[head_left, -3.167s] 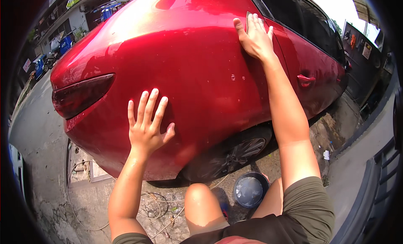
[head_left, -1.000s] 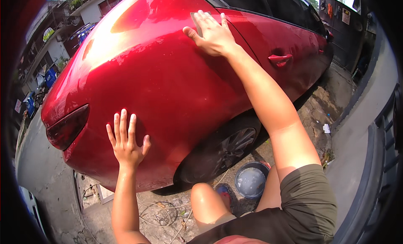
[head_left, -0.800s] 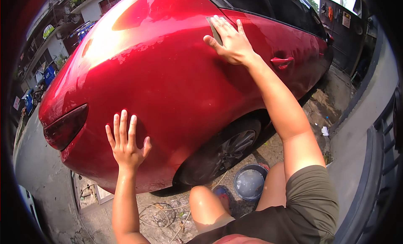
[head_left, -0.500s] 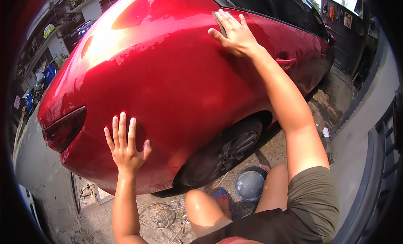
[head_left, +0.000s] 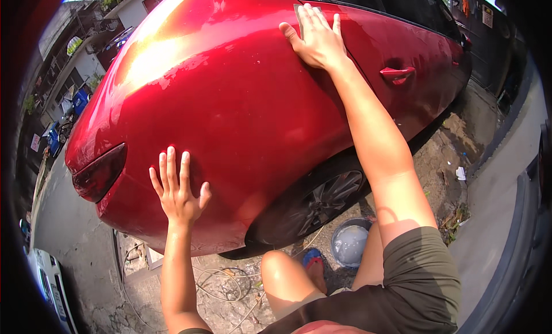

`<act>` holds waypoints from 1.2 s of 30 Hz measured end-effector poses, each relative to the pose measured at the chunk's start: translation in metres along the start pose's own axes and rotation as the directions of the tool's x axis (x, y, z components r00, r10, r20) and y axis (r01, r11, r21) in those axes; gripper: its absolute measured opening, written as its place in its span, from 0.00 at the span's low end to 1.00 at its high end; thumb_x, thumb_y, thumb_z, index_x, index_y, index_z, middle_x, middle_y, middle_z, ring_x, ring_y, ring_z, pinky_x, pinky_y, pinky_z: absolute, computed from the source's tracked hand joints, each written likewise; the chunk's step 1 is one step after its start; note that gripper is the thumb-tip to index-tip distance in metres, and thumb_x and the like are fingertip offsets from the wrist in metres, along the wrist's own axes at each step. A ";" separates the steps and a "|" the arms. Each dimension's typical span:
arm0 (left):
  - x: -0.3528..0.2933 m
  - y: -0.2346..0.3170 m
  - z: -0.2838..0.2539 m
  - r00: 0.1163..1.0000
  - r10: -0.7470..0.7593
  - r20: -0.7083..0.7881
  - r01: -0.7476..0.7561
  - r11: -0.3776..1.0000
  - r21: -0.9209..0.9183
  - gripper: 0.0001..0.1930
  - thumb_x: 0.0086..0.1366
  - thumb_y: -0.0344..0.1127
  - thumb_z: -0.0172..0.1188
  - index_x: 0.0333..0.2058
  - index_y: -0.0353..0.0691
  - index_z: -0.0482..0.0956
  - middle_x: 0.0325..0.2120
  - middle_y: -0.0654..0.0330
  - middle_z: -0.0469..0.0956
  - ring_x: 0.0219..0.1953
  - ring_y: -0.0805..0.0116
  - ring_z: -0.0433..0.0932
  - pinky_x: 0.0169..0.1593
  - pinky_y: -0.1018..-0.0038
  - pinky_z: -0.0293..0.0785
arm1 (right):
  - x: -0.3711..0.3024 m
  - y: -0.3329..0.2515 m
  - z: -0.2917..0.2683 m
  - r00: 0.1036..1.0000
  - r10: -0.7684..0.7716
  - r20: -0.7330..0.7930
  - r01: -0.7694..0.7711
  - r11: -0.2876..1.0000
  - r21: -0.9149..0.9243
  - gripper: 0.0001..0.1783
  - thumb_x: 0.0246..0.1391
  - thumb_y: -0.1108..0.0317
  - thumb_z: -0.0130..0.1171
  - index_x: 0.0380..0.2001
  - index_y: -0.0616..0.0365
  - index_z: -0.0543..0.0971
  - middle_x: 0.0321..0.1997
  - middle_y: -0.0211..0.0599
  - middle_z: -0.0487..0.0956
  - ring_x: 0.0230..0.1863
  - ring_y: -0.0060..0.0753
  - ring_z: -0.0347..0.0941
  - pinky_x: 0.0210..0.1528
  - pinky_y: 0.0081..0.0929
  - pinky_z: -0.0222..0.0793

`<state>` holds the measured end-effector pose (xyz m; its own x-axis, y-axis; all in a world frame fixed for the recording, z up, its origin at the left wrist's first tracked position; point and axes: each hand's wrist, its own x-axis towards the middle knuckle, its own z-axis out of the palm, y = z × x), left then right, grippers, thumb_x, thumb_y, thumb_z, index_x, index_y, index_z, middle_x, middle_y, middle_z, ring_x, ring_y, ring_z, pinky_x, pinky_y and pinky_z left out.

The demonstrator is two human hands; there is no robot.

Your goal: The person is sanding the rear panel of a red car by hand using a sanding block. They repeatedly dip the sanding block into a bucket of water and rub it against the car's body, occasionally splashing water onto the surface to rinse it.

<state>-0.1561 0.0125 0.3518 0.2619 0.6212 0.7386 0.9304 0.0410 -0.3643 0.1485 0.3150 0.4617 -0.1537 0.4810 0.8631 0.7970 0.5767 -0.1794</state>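
left fingers [head_left: 170, 168]: spread wide, pointing up; flat on the red panel; holding nothing
left hand [head_left: 177, 190]: palm pressed on the car [head_left: 230, 110] low on the rear quarter, just right of the tail lamp [head_left: 99, 172]; forearm comes up from the lower edge
right fingers [head_left: 315, 19]: close together, laid flat over a thin grey pad [head_left: 298, 16]; only the pad's top-left corner shows past the fingertips
right hand [head_left: 315, 39]: pressing the pad on the upper rear quarter, near the window line; arm stretched out long across the panel
car: red, glossy; fills most of the view; sun glare on the upper left of the body; door handle [head_left: 397, 74] right of the right forearm
wheel [head_left: 328, 196]: dark alloy, below the right forearm, under the arch
bucket [head_left: 349, 243]: on the ground just beside the wheel, between the knees; pale cloudy water inside
sandal [head_left: 313, 259]: blue, on the foot left of the bucket
ground [head_left: 230, 282]: cracked concrete; thin hose or cord looped under the bumper
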 end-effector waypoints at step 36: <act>0.210 0.011 0.014 0.993 -0.106 -0.060 0.116 0.971 0.209 0.42 0.74 0.66 0.49 0.71 0.36 0.63 0.71 0.45 0.65 0.75 0.48 0.59 0.77 0.53 0.50 | -0.550 0.047 -0.049 0.133 0.303 0.943 -0.628 -0.710 0.317 0.26 0.66 0.64 0.57 0.67 0.54 0.75 0.64 0.44 0.79 0.61 0.48 0.78 0.60 0.51 0.76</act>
<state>-0.0945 0.1543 0.4953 0.1770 0.5650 0.8059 0.8800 0.2758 -0.3866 0.2990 0.0448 0.0023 -0.3297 0.8622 -0.3846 -0.6548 -0.5023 -0.5647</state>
